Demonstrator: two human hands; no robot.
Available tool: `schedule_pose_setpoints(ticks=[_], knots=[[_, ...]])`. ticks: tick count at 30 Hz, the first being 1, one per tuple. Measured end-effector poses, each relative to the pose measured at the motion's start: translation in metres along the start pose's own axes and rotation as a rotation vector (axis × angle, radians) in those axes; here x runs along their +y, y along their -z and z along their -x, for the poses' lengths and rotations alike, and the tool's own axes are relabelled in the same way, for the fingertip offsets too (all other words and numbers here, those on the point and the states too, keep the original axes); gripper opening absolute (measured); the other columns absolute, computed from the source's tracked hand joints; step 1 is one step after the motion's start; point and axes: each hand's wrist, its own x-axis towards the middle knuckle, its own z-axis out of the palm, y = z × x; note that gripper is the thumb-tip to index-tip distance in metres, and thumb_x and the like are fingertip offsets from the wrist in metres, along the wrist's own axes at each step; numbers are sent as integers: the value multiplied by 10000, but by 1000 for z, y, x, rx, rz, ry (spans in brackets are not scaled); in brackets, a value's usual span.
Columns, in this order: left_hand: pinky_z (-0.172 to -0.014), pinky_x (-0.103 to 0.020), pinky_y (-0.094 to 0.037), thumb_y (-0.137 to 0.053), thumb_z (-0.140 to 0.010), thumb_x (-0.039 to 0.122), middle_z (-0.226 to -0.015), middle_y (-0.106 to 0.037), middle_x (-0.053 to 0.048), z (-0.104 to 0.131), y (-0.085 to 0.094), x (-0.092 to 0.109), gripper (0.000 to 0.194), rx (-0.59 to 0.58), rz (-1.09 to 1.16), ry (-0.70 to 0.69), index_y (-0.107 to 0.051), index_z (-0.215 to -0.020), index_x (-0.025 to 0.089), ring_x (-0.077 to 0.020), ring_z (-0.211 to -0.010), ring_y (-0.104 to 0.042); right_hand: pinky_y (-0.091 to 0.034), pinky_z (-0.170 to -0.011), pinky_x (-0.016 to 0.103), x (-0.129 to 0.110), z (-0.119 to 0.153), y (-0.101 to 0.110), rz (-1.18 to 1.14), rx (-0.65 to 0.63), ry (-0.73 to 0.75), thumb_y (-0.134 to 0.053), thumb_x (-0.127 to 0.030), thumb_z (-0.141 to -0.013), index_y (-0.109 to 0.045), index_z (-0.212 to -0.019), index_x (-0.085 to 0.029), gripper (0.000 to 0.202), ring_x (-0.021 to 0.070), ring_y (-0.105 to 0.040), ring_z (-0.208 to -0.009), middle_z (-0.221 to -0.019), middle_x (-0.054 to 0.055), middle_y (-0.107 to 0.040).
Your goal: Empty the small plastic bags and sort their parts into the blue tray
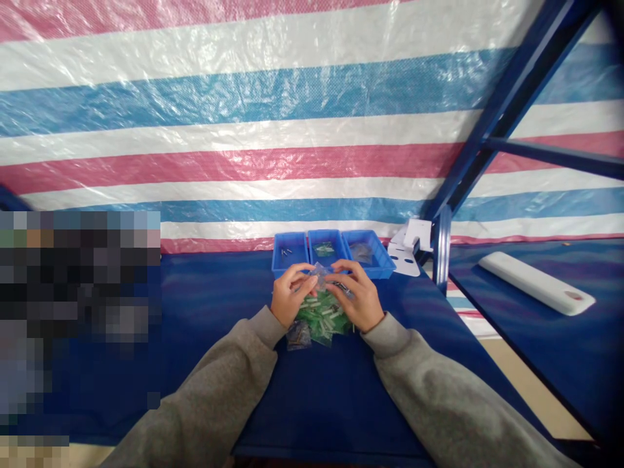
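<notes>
Between my two hands is a small clear plastic bag (pixel 320 272), pinched from both sides. My left hand (pixel 291 294) grips its left edge with thumb and fingers. On the other side my right hand (pixel 358 296) has its fingers closed on the bag, with something dark and slim near its fingertips that I cannot make out. Below the hands lies a heap of green-tinted small packets (pixel 324 320) on the blue table. A separate clear packet with dark contents (pixel 298 335) rests at the heap's front left.
Three blue bins stand behind the hands: the left bin (pixel 280 265) holds a few thin metal pieces, the middle bin (pixel 314 235) green packets, the right bin (pixel 390 265) clear packets. White cut card (pixel 418 234) leans by a blue post (pixel 442 250). A long white object (pixel 536 283) lies at right.
</notes>
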Motion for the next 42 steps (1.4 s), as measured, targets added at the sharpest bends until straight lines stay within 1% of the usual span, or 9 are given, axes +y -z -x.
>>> schedule_pose_setpoints(ticks=[6,10,14,19,24,28,31,35,42], knots=[[-711,-251,-476,-629,-762,308,-894,-609,-68,-3,3,2,181,26,-255,-186,-656,-836,145,-153,-802,-582,-482,-705,290,3,0,-2,-75,17,-113,-536,-261,-841,-643,-841,-199,124,154,-587,-745,-817,40,-632],[-659,-236,-478,-584,-797,314,-780,-626,-39,-2,0,-1,179,5,-142,-66,-597,-853,145,-128,-697,-592,-486,-663,279,2,3,-2,-118,-36,-173,-488,-258,-866,-632,-941,-212,168,135,-589,-666,-791,20,-643],[-487,-196,-420,-626,-766,317,-661,-609,16,-2,-1,-3,278,23,50,45,-501,-966,170,-81,-476,-528,-495,-717,303,1,3,0,-94,-25,-102,-435,-203,-877,-568,-1133,-227,290,144,-585,-777,-1030,68,-577],[-505,-212,-423,-619,-770,325,-583,-590,16,-5,0,0,202,7,98,44,-554,-826,142,-84,-458,-528,-494,-752,334,4,1,0,-13,-28,3,-503,-205,-839,-640,-988,-232,204,174,-558,-876,-1118,84,-501],[-538,-237,-457,-609,-777,330,-603,-612,4,-5,-1,1,213,-15,132,78,-577,-852,133,-103,-480,-561,-503,-777,346,5,2,-2,-27,-89,34,-485,-190,-839,-602,-1068,-228,260,190,-544,-936,-1130,93,-497],[-492,-224,-437,-567,-804,363,-573,-580,10,-3,-1,1,242,-45,103,90,-598,-849,128,-89,-446,-520,-487,-818,340,3,1,-2,-13,-49,16,-485,-218,-852,-631,-984,-222,197,185,-554,-935,-1065,83,-536],[-523,-219,-439,-516,-834,384,-638,-588,-20,-2,1,3,283,-34,-24,19,-632,-834,126,-100,-536,-535,-482,-797,324,1,0,-1,-7,-11,-33,-482,-263,-863,-649,-922,-213,184,179,-569,-878,-943,72,-583],[-662,-242,-465,-604,-774,364,-824,-620,-64,-2,3,4,232,-9,-205,-149,-657,-793,139,-152,-764,-572,-477,-646,279,3,0,0,-51,-41,-141,-510,-342,-847,-662,-873,-196,212,150,-562,-673,-746,41,-608],[-633,-230,-462,-563,-806,359,-722,-628,-31,-1,2,-3,238,97,-215,-56,-639,-787,134,-129,-662,-566,-414,-486,235,5,1,-1,-310,-156,-399,-549,-422,-801,-627,-695,-163,291,112,-501,-486,-550,-6,-569]])
